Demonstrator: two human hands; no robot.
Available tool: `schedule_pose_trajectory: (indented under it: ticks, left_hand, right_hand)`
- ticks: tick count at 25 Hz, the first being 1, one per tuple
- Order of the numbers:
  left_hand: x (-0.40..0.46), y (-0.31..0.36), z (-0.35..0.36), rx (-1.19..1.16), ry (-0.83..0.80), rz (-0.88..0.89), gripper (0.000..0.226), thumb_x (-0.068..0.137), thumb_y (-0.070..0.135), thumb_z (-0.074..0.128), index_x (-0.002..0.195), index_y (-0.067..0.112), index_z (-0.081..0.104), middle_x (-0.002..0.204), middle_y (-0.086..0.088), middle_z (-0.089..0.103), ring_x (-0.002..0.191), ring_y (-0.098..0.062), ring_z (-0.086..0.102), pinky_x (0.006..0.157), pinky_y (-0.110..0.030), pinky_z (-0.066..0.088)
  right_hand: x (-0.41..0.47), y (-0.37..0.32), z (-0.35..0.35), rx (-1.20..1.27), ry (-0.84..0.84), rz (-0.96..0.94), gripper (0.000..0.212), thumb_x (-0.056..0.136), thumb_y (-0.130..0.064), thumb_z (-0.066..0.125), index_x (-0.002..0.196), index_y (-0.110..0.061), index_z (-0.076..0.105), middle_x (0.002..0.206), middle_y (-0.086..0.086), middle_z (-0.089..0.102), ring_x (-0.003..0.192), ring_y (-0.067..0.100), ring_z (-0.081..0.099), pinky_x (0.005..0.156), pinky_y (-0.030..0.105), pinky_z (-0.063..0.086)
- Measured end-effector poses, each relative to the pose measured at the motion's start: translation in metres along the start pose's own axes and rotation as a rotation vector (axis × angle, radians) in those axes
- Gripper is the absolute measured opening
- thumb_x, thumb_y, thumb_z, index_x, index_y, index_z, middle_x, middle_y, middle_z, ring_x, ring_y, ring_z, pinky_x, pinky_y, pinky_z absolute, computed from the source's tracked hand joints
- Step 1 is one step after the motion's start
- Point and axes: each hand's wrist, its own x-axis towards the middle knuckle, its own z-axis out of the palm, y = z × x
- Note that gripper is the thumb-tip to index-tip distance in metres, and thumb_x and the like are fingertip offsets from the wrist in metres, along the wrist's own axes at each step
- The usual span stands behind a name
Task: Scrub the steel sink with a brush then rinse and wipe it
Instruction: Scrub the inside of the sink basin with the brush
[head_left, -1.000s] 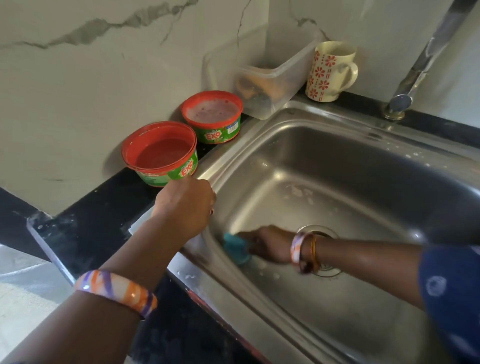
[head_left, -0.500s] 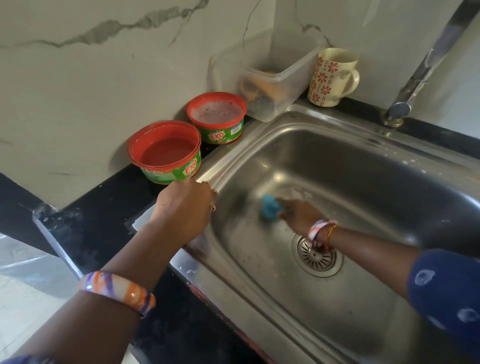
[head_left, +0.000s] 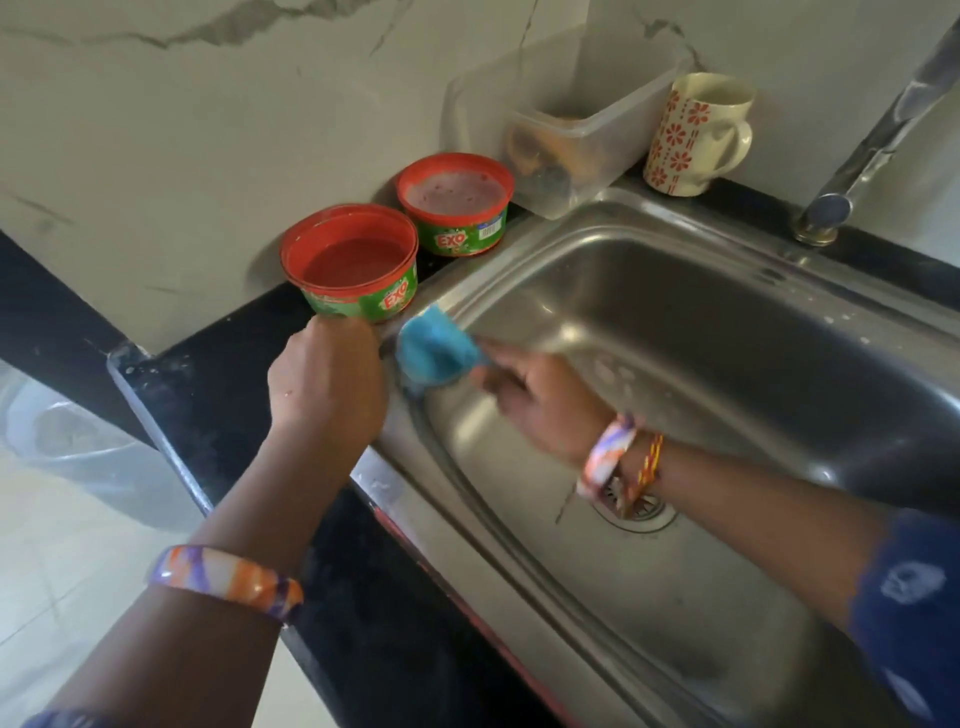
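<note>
Scrubbing is reaching the steel sink's (head_left: 675, 322) left rim, where the right hand (head_left: 540, 400) is grasping the blue brush (head_left: 436, 351) while the clenched left hand (head_left: 327, 379) is bracing just beside it; firm, overlapping strokes along that edge would likely be serving best.

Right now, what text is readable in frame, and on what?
"EXO": side label of the near red tub, beside the left hand.
"EXO": side label of the far red tub.
Small print and barcode patch on the far tub: too small to read.
Mug: flower pattern only, no text.
</note>
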Motion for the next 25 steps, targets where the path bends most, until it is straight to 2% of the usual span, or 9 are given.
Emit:
schedule_pose_trajectory:
  ticks: [2, 4, 7, 9, 11, 15, 19, 23, 25]
  left_hand:
    - [0.0, -0.005, 0.004, -0.004, -0.013, -0.034, 0.025, 0.083, 0.001, 0.059, 0.106, 0.006, 0.067, 0.105, -0.018, 0.062, 0.096, -0.039, 0.059, 0.067, -0.033, 0.038]
    - [0.0, -0.009, 0.006, -0.042, -0.007, -0.043, 0.026, 0.081, 0.001, 0.06, 0.104, 0.007, 0.069, 0.104, -0.016, 0.062, 0.092, -0.037, 0.058, 0.066, -0.033, 0.04]
    - [0.001, -0.016, 0.007, -0.097, 0.064, -0.082, 0.025, 0.08, 0.003, 0.062, 0.101, 0.011, 0.072, 0.105, -0.016, 0.063, 0.091, -0.039, 0.058, 0.067, -0.033, 0.04]
    - [0.0, -0.02, 0.007, -0.134, 0.081, -0.116, 0.029, 0.081, 0.001, 0.06, 0.102, 0.016, 0.073, 0.109, -0.015, 0.065, 0.098, -0.041, 0.058, 0.07, -0.034, 0.042]
    - [0.004, -0.024, 0.007, -0.173, 0.083, -0.123, 0.034, 0.083, 0.0, 0.057, 0.105, 0.02, 0.073, 0.111, -0.013, 0.067, 0.101, -0.039, 0.059, 0.076, -0.036, 0.047]
    - [0.011, -0.036, 0.007, -0.216, 0.08, -0.115, 0.029, 0.085, 0.01, 0.061, 0.105, 0.027, 0.073, 0.112, -0.011, 0.067, 0.101, -0.039, 0.059, 0.083, -0.036, 0.048]
    - [0.012, -0.046, 0.006, -0.303, 0.035, -0.102, 0.03, 0.084, 0.01, 0.062, 0.105, 0.028, 0.073, 0.107, -0.005, 0.07, 0.096, -0.029, 0.062, 0.074, -0.028, 0.044]
    - [0.014, -0.05, 0.003, -0.313, 0.015, -0.08, 0.03, 0.084, 0.011, 0.064, 0.109, 0.026, 0.072, 0.109, -0.008, 0.069, 0.098, -0.03, 0.06, 0.071, -0.026, 0.037]
    - [0.016, -0.051, 0.003, -0.34, 0.013, -0.072, 0.028, 0.084, 0.01, 0.063, 0.106, 0.025, 0.073, 0.109, -0.004, 0.069, 0.096, -0.027, 0.06, 0.071, -0.026, 0.038]
  right_hand:
    - [0.027, 0.003, -0.041, -0.196, 0.23, 0.13, 0.043, 0.093, -0.032, 0.041, 0.124, -0.008, 0.059, 0.099, 0.013, 0.069, 0.088, 0.002, 0.066, 0.068, 0.02, 0.037]
    - [0.037, -0.002, -0.059, -0.27, 0.26, 0.264, 0.041, 0.094, -0.032, 0.042, 0.122, -0.009, 0.061, 0.105, 0.016, 0.067, 0.098, 0.02, 0.062, 0.071, 0.024, 0.038]
    - [0.011, -0.033, -0.015, -0.238, -0.176, 0.021, 0.031, 0.096, -0.024, 0.047, 0.117, -0.008, 0.064, 0.085, 0.012, 0.062, 0.077, 0.015, 0.052, 0.055, 0.016, 0.032]
    - [0.025, -0.04, -0.021, -0.308, -0.092, 0.041, 0.03, 0.097, -0.024, 0.045, 0.114, -0.008, 0.065, 0.091, 0.016, 0.064, 0.085, 0.023, 0.059, 0.062, 0.025, 0.033]
    - [0.051, -0.037, -0.044, -0.408, 0.058, 0.279, 0.033, 0.097, -0.026, 0.044, 0.111, -0.004, 0.065, 0.099, 0.02, 0.063, 0.094, 0.028, 0.06, 0.066, 0.024, 0.03]
    - [0.027, -0.052, -0.009, -0.33, -0.172, 0.121, 0.025, 0.096, -0.026, 0.046, 0.098, -0.011, 0.066, 0.092, 0.014, 0.063, 0.09, 0.024, 0.059, 0.068, 0.024, 0.033]
    - [0.043, -0.059, -0.02, -0.445, 0.018, 0.298, 0.027, 0.096, -0.028, 0.045, 0.098, -0.007, 0.062, 0.111, 0.017, 0.064, 0.103, 0.03, 0.06, 0.069, 0.022, 0.03]
    - [0.03, -0.076, 0.004, -0.411, -0.197, 0.181, 0.03, 0.096, -0.028, 0.046, 0.072, -0.014, 0.058, 0.073, 0.009, 0.057, 0.07, 0.022, 0.051, 0.052, 0.024, 0.03]
    - [0.042, -0.076, -0.011, -0.469, -0.039, 0.27, 0.029, 0.096, -0.029, 0.046, 0.093, -0.008, 0.065, 0.094, 0.018, 0.062, 0.084, 0.024, 0.055, 0.058, 0.024, 0.038]
